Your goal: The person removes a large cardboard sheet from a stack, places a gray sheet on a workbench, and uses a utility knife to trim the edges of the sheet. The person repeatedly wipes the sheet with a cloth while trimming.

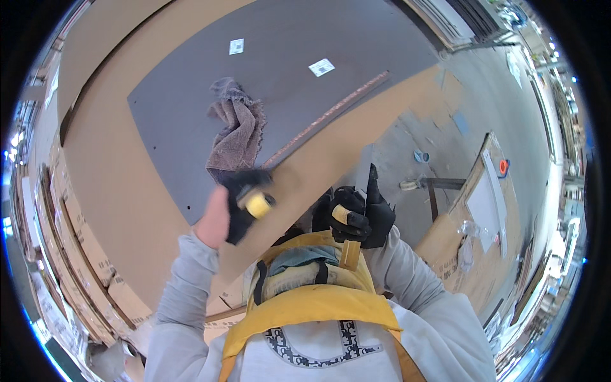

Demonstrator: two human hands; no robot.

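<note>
Left grip (239, 216) clasps a yellow thing (258, 205) (blurred, possibly a roll) near the panel (286, 89) edge; right grip (369, 219) pinches a strip (350, 255).

Head-worn fisheye view, looking steeply down the wearer's chest (318, 364), with left hand (243, 205) and right hand (364, 216) close by and the grey panel (286, 89) farther off.

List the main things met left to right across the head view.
Stacked cardboard boxes → gloved left hand → gloved right hand → small blue round object on the floor → orange ring-shaped object.
</note>
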